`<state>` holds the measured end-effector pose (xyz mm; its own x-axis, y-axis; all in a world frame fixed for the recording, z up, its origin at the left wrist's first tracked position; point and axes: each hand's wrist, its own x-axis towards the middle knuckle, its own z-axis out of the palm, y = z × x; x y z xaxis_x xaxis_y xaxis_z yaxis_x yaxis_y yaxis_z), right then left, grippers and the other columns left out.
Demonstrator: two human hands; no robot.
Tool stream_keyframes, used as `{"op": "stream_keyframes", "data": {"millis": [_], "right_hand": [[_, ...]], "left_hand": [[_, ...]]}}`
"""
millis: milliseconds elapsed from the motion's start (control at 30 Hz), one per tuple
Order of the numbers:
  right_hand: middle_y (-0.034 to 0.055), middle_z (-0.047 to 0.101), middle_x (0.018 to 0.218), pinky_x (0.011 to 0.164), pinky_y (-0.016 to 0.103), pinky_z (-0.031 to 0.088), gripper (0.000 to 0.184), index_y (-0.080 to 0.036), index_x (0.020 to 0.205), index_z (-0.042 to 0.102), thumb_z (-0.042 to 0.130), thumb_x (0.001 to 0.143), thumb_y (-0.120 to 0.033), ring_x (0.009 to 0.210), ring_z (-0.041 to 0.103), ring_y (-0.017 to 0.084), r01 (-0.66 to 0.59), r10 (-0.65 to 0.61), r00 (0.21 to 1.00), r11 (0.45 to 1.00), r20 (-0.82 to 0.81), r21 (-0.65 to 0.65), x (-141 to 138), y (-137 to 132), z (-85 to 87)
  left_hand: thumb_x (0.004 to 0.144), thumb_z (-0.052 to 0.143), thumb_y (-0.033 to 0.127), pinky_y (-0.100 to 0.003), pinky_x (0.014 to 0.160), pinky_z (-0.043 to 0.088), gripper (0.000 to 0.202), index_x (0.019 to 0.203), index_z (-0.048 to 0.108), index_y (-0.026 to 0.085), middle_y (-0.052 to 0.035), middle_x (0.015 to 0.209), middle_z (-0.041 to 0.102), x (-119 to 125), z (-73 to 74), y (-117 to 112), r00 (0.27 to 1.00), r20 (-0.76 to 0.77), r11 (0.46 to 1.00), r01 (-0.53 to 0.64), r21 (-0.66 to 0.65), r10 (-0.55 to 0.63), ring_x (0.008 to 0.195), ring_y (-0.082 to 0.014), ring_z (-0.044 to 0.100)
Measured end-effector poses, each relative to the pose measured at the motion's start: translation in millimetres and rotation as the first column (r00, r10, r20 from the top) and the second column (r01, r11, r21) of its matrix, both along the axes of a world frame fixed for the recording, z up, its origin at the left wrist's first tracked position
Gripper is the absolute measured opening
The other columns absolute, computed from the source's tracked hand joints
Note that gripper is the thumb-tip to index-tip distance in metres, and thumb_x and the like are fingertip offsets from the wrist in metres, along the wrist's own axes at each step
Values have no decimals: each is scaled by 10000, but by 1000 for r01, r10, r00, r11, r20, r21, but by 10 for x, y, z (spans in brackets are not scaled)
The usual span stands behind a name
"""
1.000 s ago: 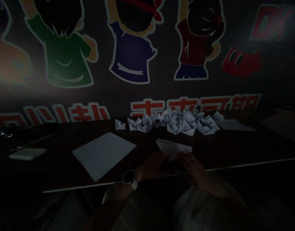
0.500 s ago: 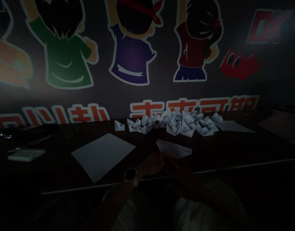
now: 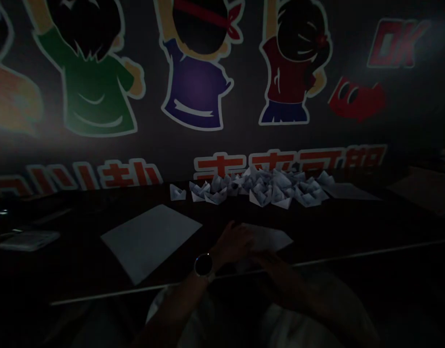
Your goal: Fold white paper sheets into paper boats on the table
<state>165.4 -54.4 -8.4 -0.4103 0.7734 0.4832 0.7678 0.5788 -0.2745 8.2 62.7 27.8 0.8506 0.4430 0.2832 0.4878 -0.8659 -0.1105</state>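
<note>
Light: dim room; the counter (image 3: 331, 227) lies in deep shadow and fine detail is poor.
Landmark: a pile of paper boats (image 3: 260, 188), white, crowded along the far side of the counter, just in front of the wall.
Left hand (image 3: 232, 244): near side of the pile, fingers over the left end of a folded paper sheet (image 3: 271, 238).
Right hand (image 3: 269, 262): nearer the viewer than the left, at the sheet's near edge, mostly in shadow.
Hands: together on the folded sheet, close enough that they seem to meet; whether either one pinches it is too dark to tell.
Folded sheet: directly in front of the pile, well short of it, partly under the hands, its right corner showing.
Wrist: a round dark-faced wristwatch (image 3: 203, 265) on the left wrist.
Blank sheet: a flat white paper sheet (image 3: 150, 242), in front of the pile and to its left, set at an angle.
Lone boat: a single paper boat (image 3: 178, 193) just left of the pile, apart from it.
Second sheet: a flat paper sheet (image 3: 348, 191) at the pile's right end, touching or nearly touching it.
Far left: a pale flat object (image 3: 28, 240), well left of the pile; kind unclear.
Wall: cartoon figures (image 3: 195, 84) above the pile, with red lettering (image 3: 288, 164) directly behind it.
</note>
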Motion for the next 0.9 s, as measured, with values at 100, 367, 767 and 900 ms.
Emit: {"op": "stream_keyframes", "data": {"millis": [100, 367, 767, 900], "right_hand": [[85, 532, 1253, 971, 368, 397, 402, -215, 1206, 497, 512, 805, -244, 1164, 470, 207, -82, 79, 995, 996, -62, -38, -38, 103, 62], [82, 542, 1269, 977, 415, 385, 483, -240, 1241, 514, 576, 792, -407, 1154, 495, 246, 78, -77, 997, 995, 13, -65, 470, 465, 24], [29, 634, 1152, 913, 357, 442, 340, -269, 1108, 624, 569, 788, -368, 1048, 577, 221, 34, -33, 999, 987, 8, -155, 532, 565, 179], [51, 630, 1154, 909, 354, 444, 422, -248, 1113, 622, 620, 734, -434, 1052, 574, 231, 40, -39, 999, 989, 12, -140, 511, 532, 215]], "left_hand": [[899, 393, 319, -439, 981, 282, 314, 1187, 474, 222, -62, 1216, 553, -22, -14, 78, 1000, -28, 998, -2, -55, 0, 1119, -208, 482], [914, 375, 266, -323, 932, 351, 305, 1184, 515, 258, -24, 1232, 548, -32, -79, 279, 989, 83, 973, 136, -186, -123, 1120, -174, 490], [886, 418, 416, -275, 881, 393, 349, 1127, 576, 219, -19, 1126, 608, -113, 43, 156, 943, 230, 816, 325, -479, -240, 1008, -195, 564], [889, 422, 402, -266, 868, 396, 322, 1098, 587, 221, -25, 1111, 614, -97, 75, 167, 944, 202, 810, 328, -486, -261, 999, -176, 568]]}}
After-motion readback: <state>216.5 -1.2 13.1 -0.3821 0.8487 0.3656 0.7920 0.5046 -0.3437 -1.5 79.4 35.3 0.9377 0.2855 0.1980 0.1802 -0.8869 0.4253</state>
